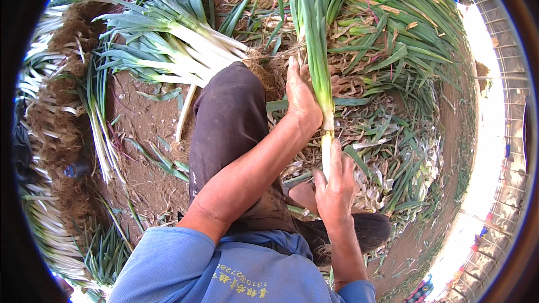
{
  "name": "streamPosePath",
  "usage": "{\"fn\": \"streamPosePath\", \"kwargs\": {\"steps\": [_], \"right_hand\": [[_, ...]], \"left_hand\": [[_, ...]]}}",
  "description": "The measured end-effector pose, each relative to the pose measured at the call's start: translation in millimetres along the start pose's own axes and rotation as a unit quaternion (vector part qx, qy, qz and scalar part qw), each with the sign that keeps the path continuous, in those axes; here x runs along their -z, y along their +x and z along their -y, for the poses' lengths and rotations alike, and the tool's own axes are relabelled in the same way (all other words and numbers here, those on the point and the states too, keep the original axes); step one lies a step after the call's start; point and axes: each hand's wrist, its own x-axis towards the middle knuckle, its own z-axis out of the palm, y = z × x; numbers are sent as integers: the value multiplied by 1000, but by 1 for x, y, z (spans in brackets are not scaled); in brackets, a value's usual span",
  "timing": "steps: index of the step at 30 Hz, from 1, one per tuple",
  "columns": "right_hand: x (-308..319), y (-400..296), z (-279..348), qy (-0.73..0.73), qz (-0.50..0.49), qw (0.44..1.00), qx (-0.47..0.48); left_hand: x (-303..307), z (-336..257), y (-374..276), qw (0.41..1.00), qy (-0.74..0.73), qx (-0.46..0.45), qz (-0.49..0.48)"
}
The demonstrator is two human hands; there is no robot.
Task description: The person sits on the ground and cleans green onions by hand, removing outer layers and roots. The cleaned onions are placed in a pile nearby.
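Observation:
A large green onion stalk (327, 118) stands lengthwise before me, its green leaves pointing away and its white shank towards my body. My right hand (337, 185) grips the white lower part. Against the stalk higher up lies my left hand (304, 97), with its palm turned to the stalk and its fingers partly hidden behind it; whether they close on it I cannot tell. Past my knee on the left lies a pile of green onions with white shanks (196, 50), their roots towards the middle. One thin stalk (185, 113) rests on the soil beside my leg.
Long rows of green onions with brown roots (59, 122) line the far left. A heap of leafy, untrimmed onions (391, 29) lies at the upper right. Peeled skins and leaf scraps (391, 160) cover the ground at the right, near a wire mesh (511, 126). A small bunch (101, 139) lies left.

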Motion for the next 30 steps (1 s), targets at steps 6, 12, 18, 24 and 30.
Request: {"fn": "streamPosePath", "kwargs": {"steps": [6,12,18,24,30], "right_hand": [[-13,20,-3,-41,-17,999,25],[-24,24,-4,-49,-30,997,47],[-25,18,-6,-11,-67,994,80],[-19,10,-6,-8,-45,997,58],[-15,4,-6,56,-42,997,34]], "left_hand": [[8,-5,2,999,9,-13,-33],[7,-10,4,998,24,-20,-62],[8,-13,6,998,-10,30,-57],[13,0,11,999,12,13,-43],[18,9,18,999,6,-18,-29]]}}
